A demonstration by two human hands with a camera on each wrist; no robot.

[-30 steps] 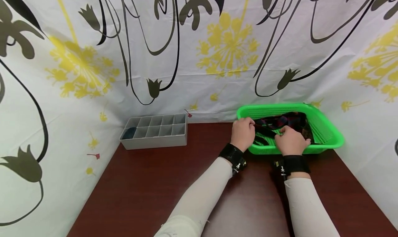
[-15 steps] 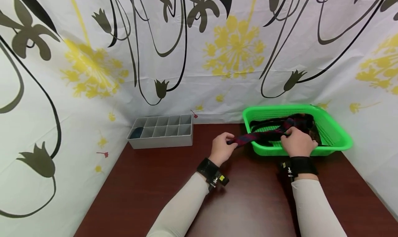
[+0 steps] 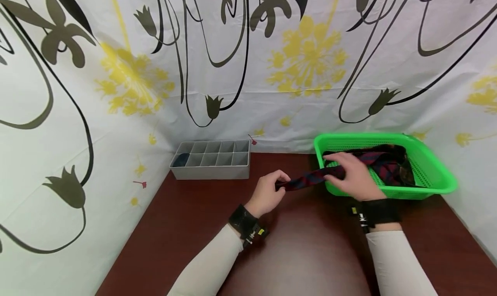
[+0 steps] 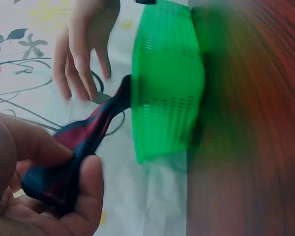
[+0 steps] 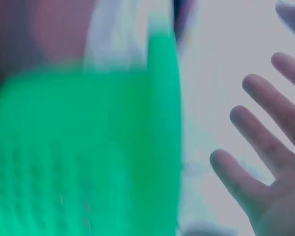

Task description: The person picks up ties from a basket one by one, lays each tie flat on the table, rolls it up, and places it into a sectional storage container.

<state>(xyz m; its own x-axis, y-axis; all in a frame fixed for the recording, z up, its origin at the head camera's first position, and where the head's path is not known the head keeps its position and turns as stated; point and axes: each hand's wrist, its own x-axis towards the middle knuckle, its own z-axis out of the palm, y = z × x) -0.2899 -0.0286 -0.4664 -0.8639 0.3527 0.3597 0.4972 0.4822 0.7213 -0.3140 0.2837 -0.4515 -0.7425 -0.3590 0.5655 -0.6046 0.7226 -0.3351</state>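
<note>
My left hand (image 3: 265, 194) pinches one end of a dark red-and-blue plaid necktie (image 3: 304, 181) between thumb and fingers, just left of the green basket (image 3: 444, 181). From there the tie stretches right, over the basket's rim. Over the basket's left end is my right hand (image 3: 355, 179), thumb and fingers apart around the tie. The right wrist view shows this hand's fingers (image 5: 258, 132) spread and straight, gripping nothing. More dark plaid cloth (image 3: 388, 164) lies inside the basket. In the left wrist view, the pinched tie end (image 4: 54, 182) looks folded and wide.
A grey divided box (image 3: 209, 172) stands at the back left, with a dark blue item (image 3: 181, 160) in one compartment. Patterned white cloth (image 3: 272, 127) hangs behind the dark red-brown table (image 3: 310, 244).
My left hand has drawn the tie end out of the basket, leftward and toward me. My right hand was down at the cloth in the basket; now it is raised with fingers spread.
</note>
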